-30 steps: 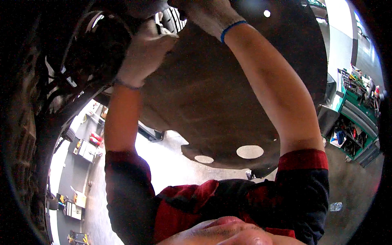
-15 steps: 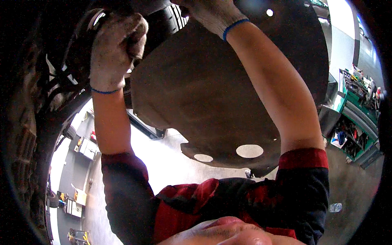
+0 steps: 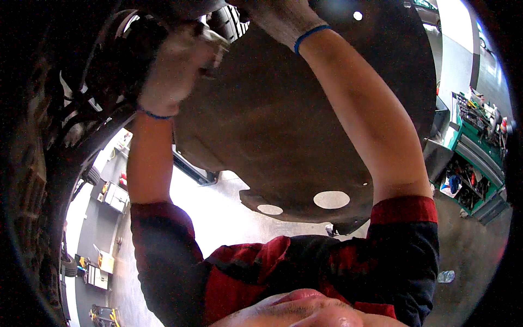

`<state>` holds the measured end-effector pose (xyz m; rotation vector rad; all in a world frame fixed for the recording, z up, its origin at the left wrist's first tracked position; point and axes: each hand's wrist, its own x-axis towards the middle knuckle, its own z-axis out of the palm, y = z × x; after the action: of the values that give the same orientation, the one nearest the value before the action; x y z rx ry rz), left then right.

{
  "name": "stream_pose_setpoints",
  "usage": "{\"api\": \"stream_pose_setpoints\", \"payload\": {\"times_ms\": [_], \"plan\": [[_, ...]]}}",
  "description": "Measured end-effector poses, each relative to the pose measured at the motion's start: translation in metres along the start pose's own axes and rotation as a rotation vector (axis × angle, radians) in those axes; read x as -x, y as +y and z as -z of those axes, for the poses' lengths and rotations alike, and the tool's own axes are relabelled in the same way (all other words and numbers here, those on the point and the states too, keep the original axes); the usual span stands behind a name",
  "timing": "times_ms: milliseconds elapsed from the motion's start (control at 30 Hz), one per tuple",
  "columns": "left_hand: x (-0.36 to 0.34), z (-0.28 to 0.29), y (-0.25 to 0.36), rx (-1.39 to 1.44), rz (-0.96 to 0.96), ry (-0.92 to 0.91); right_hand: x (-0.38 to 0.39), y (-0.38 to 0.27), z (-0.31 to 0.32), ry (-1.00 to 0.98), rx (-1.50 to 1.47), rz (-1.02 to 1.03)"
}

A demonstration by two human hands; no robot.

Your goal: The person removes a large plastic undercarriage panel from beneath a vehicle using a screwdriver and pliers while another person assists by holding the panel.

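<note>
Both my hands wear pale work gloves with blue cuffs and are raised under a vehicle. My left hand (image 3: 177,68) is smeared by motion, but its fingers look curled closed; whatever they hold is hidden. It is beside the left edge of a large dark underbody panel (image 3: 283,131), which hangs overhead with several holes in it. My right hand (image 3: 286,22) reaches to the panel's upper edge, close to a tyre (image 3: 235,24). Dark shadow and the picture's edge hide its fingers.
Dark vehicle parts (image 3: 71,109) fill the left side. A green tool cart (image 3: 474,158) full of tools stands at the right, with a clear plastic bottle (image 3: 446,277) on the floor below it. White cabinets (image 3: 114,196) line the wall at the lower left.
My left hand has swung to the right and tilted toward the panel and my right hand. My right hand has hardly moved.
</note>
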<state>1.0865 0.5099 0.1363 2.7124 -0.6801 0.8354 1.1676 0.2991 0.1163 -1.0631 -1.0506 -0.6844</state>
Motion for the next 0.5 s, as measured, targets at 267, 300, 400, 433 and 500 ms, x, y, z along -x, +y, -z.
{"api": "stream_pose_setpoints", "payload": {"times_ms": [267,300,400,433,500], "plan": [[0.002,0.014,-0.016,0.257,0.009,0.153,-0.010,0.032,-0.002,-0.025,-0.031,-0.056],[0.004,0.016,-0.020,0.537,0.027,0.030,-0.010,0.033,-0.001,-0.032,0.030,-0.058],[0.004,0.008,-0.028,1.027,-0.014,-0.150,-0.008,0.025,0.001,-0.045,0.003,0.015],[0.001,-0.004,-0.025,0.383,-0.300,0.082,-0.007,0.021,0.000,-0.054,-0.031,0.073],[-0.005,-0.025,-0.012,-0.270,-0.453,0.333,-0.002,0.010,0.004,-0.116,-0.091,-0.115]]}}
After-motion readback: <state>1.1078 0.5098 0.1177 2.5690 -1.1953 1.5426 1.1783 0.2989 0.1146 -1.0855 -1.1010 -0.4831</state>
